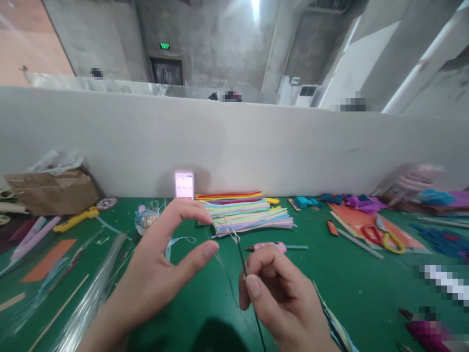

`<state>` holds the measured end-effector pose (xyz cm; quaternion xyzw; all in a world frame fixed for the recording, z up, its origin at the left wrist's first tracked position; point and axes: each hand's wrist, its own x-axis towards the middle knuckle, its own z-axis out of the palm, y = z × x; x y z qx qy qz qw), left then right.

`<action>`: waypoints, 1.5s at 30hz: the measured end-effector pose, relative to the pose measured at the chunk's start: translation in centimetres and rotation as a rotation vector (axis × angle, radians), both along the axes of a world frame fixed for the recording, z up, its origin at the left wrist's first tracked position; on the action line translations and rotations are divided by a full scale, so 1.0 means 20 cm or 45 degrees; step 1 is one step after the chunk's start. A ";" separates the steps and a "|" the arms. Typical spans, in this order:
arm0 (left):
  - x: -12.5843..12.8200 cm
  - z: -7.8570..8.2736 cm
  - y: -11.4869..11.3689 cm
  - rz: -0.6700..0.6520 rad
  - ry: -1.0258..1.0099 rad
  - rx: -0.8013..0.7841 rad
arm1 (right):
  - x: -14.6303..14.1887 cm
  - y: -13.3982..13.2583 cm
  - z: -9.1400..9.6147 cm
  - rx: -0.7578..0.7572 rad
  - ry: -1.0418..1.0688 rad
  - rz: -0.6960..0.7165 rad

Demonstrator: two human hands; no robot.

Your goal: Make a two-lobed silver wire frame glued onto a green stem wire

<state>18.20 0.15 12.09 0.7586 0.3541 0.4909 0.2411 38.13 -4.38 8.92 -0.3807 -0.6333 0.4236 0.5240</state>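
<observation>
My right hand [278,298] pinches a thin dark stem wire [260,325] between thumb and fingers. The wire slants upward, and a small shiny, clear or silvery loop [236,238] sits at its top end. Left of that tip is my left hand [164,254], its thumb and index finger spread apart with nothing visibly gripped between them. A fine pale strand [230,281] hangs between the two hands; where its ends go is hard to make out. Behind the hands lies a pile of coloured pipe cleaners [252,215].
A pink hot glue gun [266,246] lies beyond my right hand. A lit phone [184,186] leans on the white partition [234,146]. Scissors [388,237] rest on orange sheets at right. Clear strips [95,288], a yellow tool [76,219] and a cardboard box [53,191] are at left.
</observation>
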 end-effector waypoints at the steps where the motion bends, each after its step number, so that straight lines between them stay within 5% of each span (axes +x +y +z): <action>1: 0.00 0.00 0.01 0.012 -0.042 -0.025 | 0.01 0.01 0.00 -0.008 0.016 0.014; 22: -0.01 0.01 0.03 -0.016 -0.116 -0.222 | 0.04 0.07 -0.01 -0.183 0.171 0.158; 28: -0.04 0.02 0.02 -0.120 -0.104 -0.210 | 0.03 0.04 0.00 -0.230 0.179 0.219; 45: -0.05 0.07 -0.06 -0.072 0.008 -0.073 | 0.04 -0.03 0.03 -0.225 0.128 0.224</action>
